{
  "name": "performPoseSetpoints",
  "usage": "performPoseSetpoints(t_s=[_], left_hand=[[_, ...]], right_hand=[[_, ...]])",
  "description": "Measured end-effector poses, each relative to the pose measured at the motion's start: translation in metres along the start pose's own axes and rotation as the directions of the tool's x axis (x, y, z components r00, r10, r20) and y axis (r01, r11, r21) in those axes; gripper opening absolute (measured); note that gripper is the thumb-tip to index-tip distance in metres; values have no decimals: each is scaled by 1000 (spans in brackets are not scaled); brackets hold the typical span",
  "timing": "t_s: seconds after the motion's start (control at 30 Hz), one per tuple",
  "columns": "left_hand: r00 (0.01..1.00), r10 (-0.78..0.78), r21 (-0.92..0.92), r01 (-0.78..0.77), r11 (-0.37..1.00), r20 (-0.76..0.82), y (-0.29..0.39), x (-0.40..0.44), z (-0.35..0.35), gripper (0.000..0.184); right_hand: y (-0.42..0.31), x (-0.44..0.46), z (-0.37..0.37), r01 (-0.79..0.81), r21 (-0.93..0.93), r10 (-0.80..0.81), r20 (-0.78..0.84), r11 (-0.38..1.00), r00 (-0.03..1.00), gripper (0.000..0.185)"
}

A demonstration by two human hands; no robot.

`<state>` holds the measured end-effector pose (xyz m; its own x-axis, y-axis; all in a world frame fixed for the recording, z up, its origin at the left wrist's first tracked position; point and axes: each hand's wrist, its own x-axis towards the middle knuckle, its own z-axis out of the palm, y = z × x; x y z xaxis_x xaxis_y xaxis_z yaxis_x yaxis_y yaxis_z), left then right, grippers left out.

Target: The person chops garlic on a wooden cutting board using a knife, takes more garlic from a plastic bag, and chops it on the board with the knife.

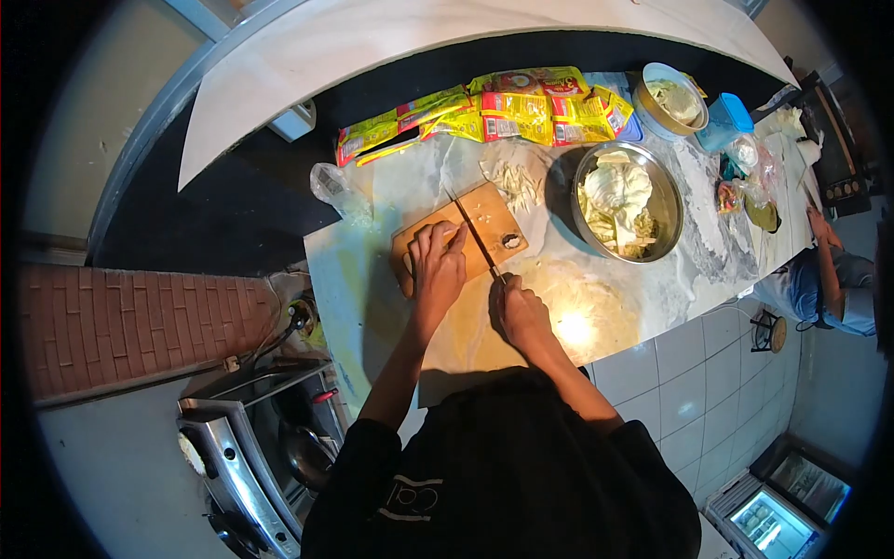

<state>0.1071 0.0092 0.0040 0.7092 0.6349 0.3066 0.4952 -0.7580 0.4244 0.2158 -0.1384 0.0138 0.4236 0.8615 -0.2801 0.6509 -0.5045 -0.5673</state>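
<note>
A wooden cutting board (492, 212) lies on the marble counter in front of me. My right hand (523, 312) is wrapped round the handle of a knife (477, 238), whose blade lies across the board. My left hand (440, 265) rests on the board left of the blade, its fingers bent and pressed down; whatever is under them is hidden. Small pale pieces lie by the blade, and a small dark-and-white item (510, 240) sits at the board's right side. Beyond the board is a pile of pale cut strips (518, 184).
A steel bowl of cabbage (616, 191) stands right of the board. Yellow packets (517, 116), another bowl (669, 101) and a blue container (726, 121) line the back. A clear plastic bag (341, 194) lies left. A stove (244, 466) is lower left; another person (819, 284) stands far right.
</note>
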Motion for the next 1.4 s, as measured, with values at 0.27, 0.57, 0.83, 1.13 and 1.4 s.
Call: performPoseSetpoints(t_s=[0.27,0.57,0.83,1.13,1.4], left_hand=[[1000,2,-21,-2,1000,-22,-5,-2,6,47],[1000,-1,-35,1,999,-4,-5,-3,5,51],[1000,7,-32,-7,999,-18,-5,-2,6,47],[1000,17,-82,-19,996,-19,-8,2,-1,46],[1000,-25,-167,24,986,-4,-14,10,-5,42]], right_hand=[[-10,-8,-18,-17,58,17,-5,998,1000,29],[-14,-3,-5,33,78,-29,-47,996,998,29],[-11,-2,3,16,122,-14,-19,992,1000,29],[-13,-3,-10,10,34,-10,0,999,1000,22],[-6,-8,-11,15,113,-4,-92,993,996,22]])
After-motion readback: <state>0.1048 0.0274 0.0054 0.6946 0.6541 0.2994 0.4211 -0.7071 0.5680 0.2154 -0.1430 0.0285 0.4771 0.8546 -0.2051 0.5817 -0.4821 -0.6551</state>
